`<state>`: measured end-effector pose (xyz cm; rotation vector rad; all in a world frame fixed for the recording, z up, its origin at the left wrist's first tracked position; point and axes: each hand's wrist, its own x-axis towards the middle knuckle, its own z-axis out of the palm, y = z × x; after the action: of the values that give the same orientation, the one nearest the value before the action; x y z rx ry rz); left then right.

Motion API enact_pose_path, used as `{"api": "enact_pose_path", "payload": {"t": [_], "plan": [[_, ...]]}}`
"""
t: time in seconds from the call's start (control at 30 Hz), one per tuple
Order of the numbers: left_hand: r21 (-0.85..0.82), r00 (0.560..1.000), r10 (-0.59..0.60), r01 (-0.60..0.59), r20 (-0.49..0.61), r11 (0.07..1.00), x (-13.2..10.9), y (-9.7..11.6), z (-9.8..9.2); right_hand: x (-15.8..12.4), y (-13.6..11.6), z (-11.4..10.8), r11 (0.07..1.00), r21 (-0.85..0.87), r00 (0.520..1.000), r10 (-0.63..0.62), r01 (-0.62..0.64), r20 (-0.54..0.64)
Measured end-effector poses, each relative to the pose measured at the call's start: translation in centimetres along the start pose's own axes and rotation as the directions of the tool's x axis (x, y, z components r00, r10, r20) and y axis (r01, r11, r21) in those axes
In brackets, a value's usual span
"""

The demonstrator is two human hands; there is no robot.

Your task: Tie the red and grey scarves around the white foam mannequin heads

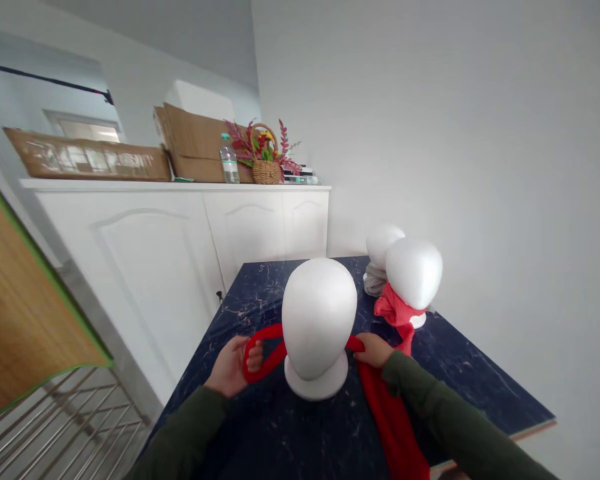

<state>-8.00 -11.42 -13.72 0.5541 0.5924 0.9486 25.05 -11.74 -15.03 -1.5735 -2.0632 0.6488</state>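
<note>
A white foam mannequin head (320, 320) stands upright on the dark blue marbled table (325, 440) in front of me. A red scarf (395, 420) passes behind its neck; the middle stretch is hidden by the head. To the left of the neck, my left hand (234, 365) has its fingers hooked in a folded loop at one end of the scarf. My right hand (374, 350) is closed around the scarf just right of the neck. From there the long part hangs down over the table toward me.
At the table's back right stand two more foam heads, the nearer (414, 273) with a coral scarf (395, 307), the farther (383, 245) with grey cloth (375, 279). A white cabinet (150, 247) carries cardboard boxes (195, 143), a bottle (229, 160) and a flower basket (267, 172). A metal rack (90, 413) is lower left.
</note>
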Motion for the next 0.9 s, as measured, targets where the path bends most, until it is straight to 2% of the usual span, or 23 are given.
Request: {"api": "enact_pose_path", "payload": {"t": [0.1, 0.17, 0.23, 0.3, 0.4, 0.47, 0.57, 0.63, 0.7, 0.73, 0.8, 0.87, 0.9], "plan": [[0.267, 0.986, -0.166, 0.159, 0.003, 0.95, -1.8, -3.2, 0.0, -2.3, 0.4, 1.5, 0.998, -0.059, 0.997, 0.013, -0.017, -0.077], [0.5, 0.973, -0.232, 0.196, 0.011, 0.844, -2.1, -5.1, 1.4, -3.5, -0.6, 2.5, 1.0, -0.029, 0.992, 0.007, -0.011, -0.13], [0.675, 0.97, -0.24, 0.151, 0.04, 0.722, -1.5, -6.8, 3.2, -4.6, -2.3, 3.5, 0.999, 0.032, 0.991, -0.021, 0.026, -0.133], [0.774, 0.977, -0.191, 0.047, 0.097, 0.632, -0.7, -8.2, 4.7, -5.5, -4.1, 4.3, 0.991, 0.103, 0.993, -0.075, 0.084, -0.092], [0.836, 0.971, -0.027, -0.19, 0.238, 0.516, 0.0, -9.3, 6.1, -6.8, -6.5, 4.9, 0.957, 0.217, 0.981, -0.19, 0.191, -0.025], [0.846, 0.957, 0.058, -0.28, 0.286, 0.454, -0.1, -9.7, 6.6, -7.6, -7.6, 4.9, 0.929, 0.279, 0.966, -0.257, 0.245, 0.006], [0.836, 0.954, 0.058, -0.286, 0.294, 0.468, -0.4, -9.9, 6.9, -8.3, -8.7, 5.2, 0.909, 0.337, 0.963, -0.269, 0.243, 0.029], [0.815, 0.947, 0.013, -0.284, 0.322, 0.505, -0.4, -10.1, 6.9, -8.3, -9.0, 5.6, 0.918, 0.346, 0.975, -0.219, 0.194, 0.034], [0.82, 0.939, -0.028, -0.285, 0.343, 0.497, 0.0, -10.2, 6.7, -8.1, -9.0, 6.2, 0.905, 0.412, 0.988, -0.147, 0.111, 0.056], [0.831, 0.939, -0.03, -0.289, 0.343, 0.475, 0.2, -10.3, 6.5, -7.9, -8.9, 6.5, 0.869, 0.493, 0.992, -0.099, 0.048, 0.079], [0.842, 0.95, 0.026, -0.288, 0.311, 0.456, 0.5, -10.6, 6.4, -7.5, -8.7, 7.0, 0.695, 0.711, 0.99, 0.003, -0.105, 0.143], [0.808, 0.967, 0.104, -0.25, 0.231, 0.533, 0.5, -11.1, 6.3, -7.2, -8.4, 7.2, 0.468, 0.854, 0.974, 0.089, -0.227, 0.209], [0.767, 0.974, 0.121, -0.224, 0.19, 0.602, 0.4, -11.4, 6.4, -7.2, -8.1, 7.2, 0.395, 0.881, 0.965, 0.114, -0.261, 0.235]]}}
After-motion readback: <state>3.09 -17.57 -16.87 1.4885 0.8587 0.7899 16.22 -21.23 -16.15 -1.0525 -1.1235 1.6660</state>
